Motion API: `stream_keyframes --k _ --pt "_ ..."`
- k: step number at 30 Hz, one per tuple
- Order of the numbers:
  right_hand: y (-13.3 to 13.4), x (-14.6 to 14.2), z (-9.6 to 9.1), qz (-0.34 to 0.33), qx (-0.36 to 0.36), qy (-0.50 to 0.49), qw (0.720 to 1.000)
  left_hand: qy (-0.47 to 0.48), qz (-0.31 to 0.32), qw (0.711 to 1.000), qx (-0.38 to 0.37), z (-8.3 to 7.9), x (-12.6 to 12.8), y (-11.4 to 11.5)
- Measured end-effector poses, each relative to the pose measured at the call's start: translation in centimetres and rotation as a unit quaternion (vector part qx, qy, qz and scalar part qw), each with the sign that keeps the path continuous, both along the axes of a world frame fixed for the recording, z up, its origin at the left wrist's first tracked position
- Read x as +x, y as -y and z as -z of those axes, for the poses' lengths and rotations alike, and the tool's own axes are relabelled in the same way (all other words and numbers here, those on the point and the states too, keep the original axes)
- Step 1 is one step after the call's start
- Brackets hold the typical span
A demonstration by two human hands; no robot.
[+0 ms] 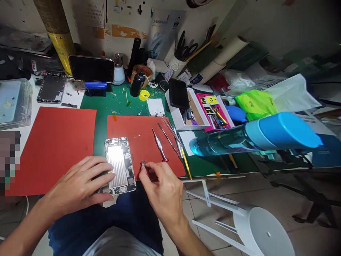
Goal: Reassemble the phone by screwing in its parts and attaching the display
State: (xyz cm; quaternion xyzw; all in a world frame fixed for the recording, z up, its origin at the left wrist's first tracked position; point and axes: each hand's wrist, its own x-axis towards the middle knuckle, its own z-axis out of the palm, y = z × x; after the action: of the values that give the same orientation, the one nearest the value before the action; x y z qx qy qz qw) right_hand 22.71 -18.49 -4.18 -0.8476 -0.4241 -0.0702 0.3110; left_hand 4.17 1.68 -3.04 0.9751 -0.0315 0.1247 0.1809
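An opened smartphone (pixel 129 163), its shiny battery and circuit parts exposed, lies at the left edge of a red mat (pixel 122 124), near the table's front edge. My left hand (pixel 82 183) holds the phone along its left side, fingers over the edge and thumb by the lower corner. Just right of the phone, my right hand (pixel 165 186) is closed in a pinch on a small grey metal part (pixel 143 163). Tiny screws (pixel 137 136) lie on the mat above. A screwdriver (pixel 158 142) and tweezers (pixel 173 133) rest to the right of my right hand.
A second red mat (pixel 61 142) lies at left. Behind stand a phone on a blue stand (pixel 96 87) and a black bottle (pixel 137 84). At right are a white tray (pixel 181 122), a pink tool box (pixel 213 113) and a blue water bottle (pixel 255 133). A white stool (pixel 269 231) stands below.
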Motion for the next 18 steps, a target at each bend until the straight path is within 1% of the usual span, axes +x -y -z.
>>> stream_keyframes --k 2,4,7,9,11,12,14,16,18 --pt "-0.1 0.2 0.3 -0.008 -0.004 0.006 1.0 0.0 0.008 1.0 0.014 -0.1 0.1 0.2" --pt "0.1 0.4 0.3 -0.012 -0.009 0.009 1.0 -0.002 0.021 0.999 0.025 -0.5 0.1 0.3" --pt "0.8 -0.1 -0.2 -0.019 -0.003 -0.003 1.0 -0.009 0.037 0.999 0.026 -1.9 0.2 -0.5" --pt "1.3 -1.5 -0.7 -0.035 0.011 -0.015 0.999 -0.022 0.032 0.999 0.022 -3.1 0.7 -1.3" --pt "1.5 -3.6 -1.1 -0.044 0.021 -0.01 0.999 -0.057 0.02 0.998 0.032 -4.2 1.8 -2.2" --pt "1.4 -4.6 -1.2 -0.035 0.026 0.001 0.999 -0.078 0.02 0.996 0.039 -4.6 2.5 -2.4" --pt "1.1 -6.0 -1.0 -0.019 0.029 0.009 0.999 -0.113 0.036 0.991 0.056 -5.1 4.3 -2.6" --pt "0.7 -6.0 -0.6 -0.004 0.037 0.017 0.999 -0.153 0.07 0.983 0.08 -5.1 5.9 -2.5" --pt "0.3 -4.7 -0.3 0.007 0.032 0.033 0.999 -0.167 0.095 0.975 0.11 -5.1 7.3 -2.3"
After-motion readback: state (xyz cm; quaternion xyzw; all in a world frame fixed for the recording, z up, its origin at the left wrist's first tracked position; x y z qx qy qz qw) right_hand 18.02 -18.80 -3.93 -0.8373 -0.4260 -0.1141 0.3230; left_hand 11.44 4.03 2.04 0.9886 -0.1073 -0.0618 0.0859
